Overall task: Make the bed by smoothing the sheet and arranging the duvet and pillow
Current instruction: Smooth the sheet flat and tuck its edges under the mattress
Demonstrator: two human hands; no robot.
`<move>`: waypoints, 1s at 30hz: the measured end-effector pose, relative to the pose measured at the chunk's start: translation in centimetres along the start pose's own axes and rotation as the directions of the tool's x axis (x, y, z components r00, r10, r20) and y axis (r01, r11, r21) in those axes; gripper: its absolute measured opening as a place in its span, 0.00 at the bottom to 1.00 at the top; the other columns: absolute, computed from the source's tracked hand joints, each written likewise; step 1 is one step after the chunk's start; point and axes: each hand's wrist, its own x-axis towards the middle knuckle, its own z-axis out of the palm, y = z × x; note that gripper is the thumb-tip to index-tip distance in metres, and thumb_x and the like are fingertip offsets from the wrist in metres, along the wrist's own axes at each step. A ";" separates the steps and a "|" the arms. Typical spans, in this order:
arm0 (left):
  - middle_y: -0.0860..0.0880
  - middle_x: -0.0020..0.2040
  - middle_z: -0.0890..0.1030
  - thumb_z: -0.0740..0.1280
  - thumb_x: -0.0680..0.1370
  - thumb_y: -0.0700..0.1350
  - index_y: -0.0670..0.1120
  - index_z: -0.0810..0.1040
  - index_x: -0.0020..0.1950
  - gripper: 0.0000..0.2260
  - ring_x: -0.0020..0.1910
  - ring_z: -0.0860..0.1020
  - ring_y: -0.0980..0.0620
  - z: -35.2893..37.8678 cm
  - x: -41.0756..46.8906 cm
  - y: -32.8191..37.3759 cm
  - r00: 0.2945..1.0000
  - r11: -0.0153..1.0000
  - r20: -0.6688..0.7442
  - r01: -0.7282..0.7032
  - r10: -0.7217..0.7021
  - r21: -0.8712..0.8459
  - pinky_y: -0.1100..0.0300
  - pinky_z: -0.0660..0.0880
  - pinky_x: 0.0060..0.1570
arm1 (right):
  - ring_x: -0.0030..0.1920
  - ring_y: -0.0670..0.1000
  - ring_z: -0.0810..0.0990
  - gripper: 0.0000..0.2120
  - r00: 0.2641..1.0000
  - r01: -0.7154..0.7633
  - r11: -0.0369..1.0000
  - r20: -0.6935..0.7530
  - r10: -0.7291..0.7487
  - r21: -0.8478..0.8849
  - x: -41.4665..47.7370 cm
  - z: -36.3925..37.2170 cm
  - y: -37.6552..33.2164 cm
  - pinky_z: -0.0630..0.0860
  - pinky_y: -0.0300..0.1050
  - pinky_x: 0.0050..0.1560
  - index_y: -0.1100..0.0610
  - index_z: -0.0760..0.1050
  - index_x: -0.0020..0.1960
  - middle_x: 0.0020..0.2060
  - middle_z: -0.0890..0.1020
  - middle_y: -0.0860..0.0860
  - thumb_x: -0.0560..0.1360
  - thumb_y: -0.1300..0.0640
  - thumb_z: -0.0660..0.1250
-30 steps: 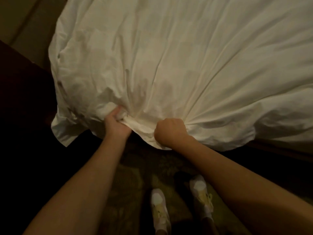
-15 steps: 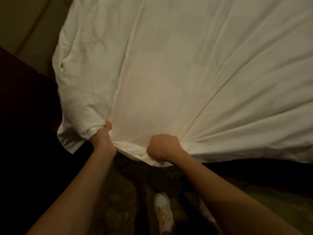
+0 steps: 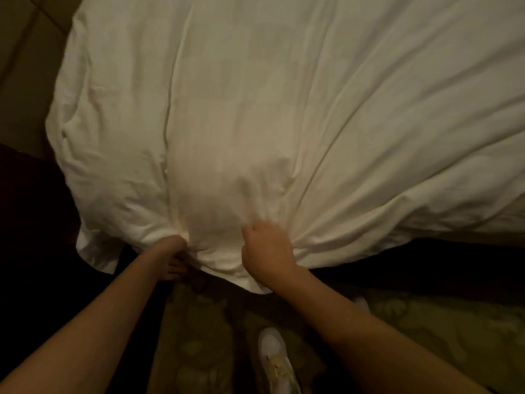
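Duvet (image 3: 284, 115) hem gripped by left hand (image 3: 170, 255) and right hand (image 3: 267, 251), curled fingers (image 3: 257, 233) mostly hidden.

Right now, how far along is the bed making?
Done: the white duvet is spread out, its middle fairly flat. In hand: the left hand and right hand both grip its near edge, bunching cloth. Left: long creases on the right and the rumpled left corner need smoothing; no pillow is in view.

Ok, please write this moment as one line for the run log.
step: arranging duvet | left hand: grips duvet edge | right hand: grips duvet edge | duvet: creases fan out from both grips | floor: carpet, white shoe
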 end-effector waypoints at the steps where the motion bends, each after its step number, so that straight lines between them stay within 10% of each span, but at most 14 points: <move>1: 0.39 0.45 0.78 0.62 0.78 0.48 0.40 0.76 0.51 0.12 0.43 0.77 0.40 -1.0 -0.7 0.6 0.975 0.961 -0.143 -0.130 0.168 0.243 0.54 0.72 0.45 | 0.39 0.58 0.78 0.06 0.989 0.018 1.000 -0.149 -0.019 -0.009 0.7 -0.3 -0.2 0.70 0.46 0.38 0.59 0.76 0.41 0.38 0.79 0.56 0.65 0.64 0.69; 5: 0.37 0.57 0.78 0.58 0.77 0.48 0.43 0.77 0.59 0.16 0.56 0.75 0.37 -5.0 -4.0 6.2 0.257 0.550 -0.493 -0.508 0.831 0.663 0.47 0.70 0.55 | 0.51 0.63 0.76 0.15 0.885 0.119 0.987 -0.439 -0.156 -0.111 5.0 -2.9 -0.6 0.69 0.56 0.52 0.60 0.77 0.52 0.49 0.79 0.60 0.66 0.61 0.63; 7: 0.40 0.70 0.69 0.57 0.79 0.49 0.46 0.65 0.74 0.23 0.69 0.66 0.40 -6.0 -4.0 10.0 0.090 0.408 -0.437 -0.560 0.895 0.721 0.46 0.60 0.68 | 0.69 0.63 0.67 0.25 0.902 0.095 0.971 -0.393 -0.178 -0.221 7.0 -3.8 -0.7 0.60 0.64 0.69 0.57 0.71 0.68 0.67 0.71 0.61 0.71 0.55 0.61; 12: 0.43 0.80 0.51 0.50 0.84 0.55 0.45 0.49 0.80 0.27 0.78 0.49 0.45 -5.0 4.1 12.3 0.312 0.354 -0.228 -0.441 0.922 0.825 0.42 0.45 0.75 | 0.78 0.58 0.47 0.28 0.960 -0.004 0.933 -0.264 -0.098 -0.360 10.1 -1.5 1.3 0.42 0.70 0.71 0.50 0.52 0.78 0.78 0.52 0.57 0.81 0.43 0.45; 17: 0.41 0.78 0.56 0.48 0.82 0.59 0.46 0.55 0.79 0.29 0.77 0.55 0.42 -6.9 8.8 10.1 0.232 0.290 -0.208 -0.414 0.950 0.863 0.45 0.50 0.74 | 0.78 0.57 0.45 0.32 0.951 0.051 0.880 -0.246 -0.187 -0.473 7.9 2.6 5.8 0.42 0.69 0.72 0.55 0.44 0.78 0.78 0.49 0.59 0.80 0.42 0.48; 24: 0.43 0.80 0.51 0.50 0.83 0.51 0.45 0.54 0.79 0.25 0.79 0.48 0.46 -7.5 6.3 11.8 0.375 0.470 -0.329 -0.391 0.867 0.791 0.45 0.45 0.75 | 0.78 0.57 0.48 0.33 0.931 0.060 0.874 -0.290 -0.223 -0.482 7.1 2.5 6.1 0.44 0.69 0.73 0.57 0.47 0.78 0.77 0.51 0.60 0.80 0.43 0.53; 30: 0.38 0.75 0.63 0.55 0.74 0.43 0.41 0.65 0.74 0.27 0.76 0.59 0.41 2.0 -3.7 13.5 0.146 0.109 -0.029 -0.576 0.989 0.810 0.45 0.50 0.73 | 0.71 0.58 0.68 0.24 0.902 0.157 0.916 -0.325 -0.285 -0.369 5.5 -1.9 6.1 0.59 0.64 0.71 0.59 0.70 0.70 0.70 0.71 0.60 0.78 0.52 0.52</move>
